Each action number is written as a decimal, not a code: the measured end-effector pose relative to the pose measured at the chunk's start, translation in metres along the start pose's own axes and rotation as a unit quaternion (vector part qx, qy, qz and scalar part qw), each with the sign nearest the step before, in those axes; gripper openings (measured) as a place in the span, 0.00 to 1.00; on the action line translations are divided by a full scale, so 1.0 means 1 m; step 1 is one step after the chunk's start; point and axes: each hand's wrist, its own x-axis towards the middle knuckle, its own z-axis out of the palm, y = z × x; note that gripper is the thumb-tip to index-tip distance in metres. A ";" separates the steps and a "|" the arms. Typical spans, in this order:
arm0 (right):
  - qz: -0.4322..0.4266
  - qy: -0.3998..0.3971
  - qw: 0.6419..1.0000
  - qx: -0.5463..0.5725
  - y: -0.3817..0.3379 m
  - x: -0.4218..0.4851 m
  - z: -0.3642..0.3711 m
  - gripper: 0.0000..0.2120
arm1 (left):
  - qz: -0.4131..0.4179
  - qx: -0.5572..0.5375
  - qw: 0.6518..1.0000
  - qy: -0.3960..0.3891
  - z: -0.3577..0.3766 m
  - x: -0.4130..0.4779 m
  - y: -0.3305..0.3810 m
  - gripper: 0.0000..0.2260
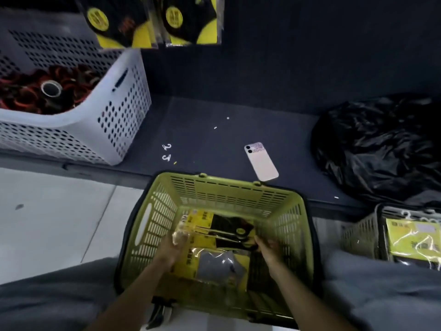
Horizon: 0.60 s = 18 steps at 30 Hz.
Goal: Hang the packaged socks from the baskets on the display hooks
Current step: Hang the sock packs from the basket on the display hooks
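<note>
reaching into basket (238,194) of stacked packs (214,261). left hand (173,247) curled round their clear tops; right hand (268,247) pinching black pack (229,226) by its edge. could slip on slick film, or drag neighbours up and spill them.

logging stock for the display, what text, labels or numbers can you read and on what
No text here is readable.
hanging sock packs: round yellow labels, print blurred.
sock packs in the green basket: dark characters on yellow, blurred.
yellow pack in the grey basket: characters lost to glare.
phone: sticker print too small.
white hooks on the shelf: shapes only, not digits.
</note>
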 end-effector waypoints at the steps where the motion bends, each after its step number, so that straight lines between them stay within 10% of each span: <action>1: 0.016 -0.007 1.000 -0.004 -0.001 0.006 0.001 0.22 | -0.009 -0.005 1.000 -0.005 0.001 0.006 0.001 0.10; 12: 0.142 -0.111 0.982 0.048 -0.027 0.059 0.017 0.27 | -0.084 0.098 0.991 -0.036 0.023 0.044 -0.002 0.20; 18: 0.159 -0.129 0.975 0.082 -0.027 0.036 0.014 0.16 | -0.162 -0.078 0.983 0.046 0.023 0.046 0.006 0.22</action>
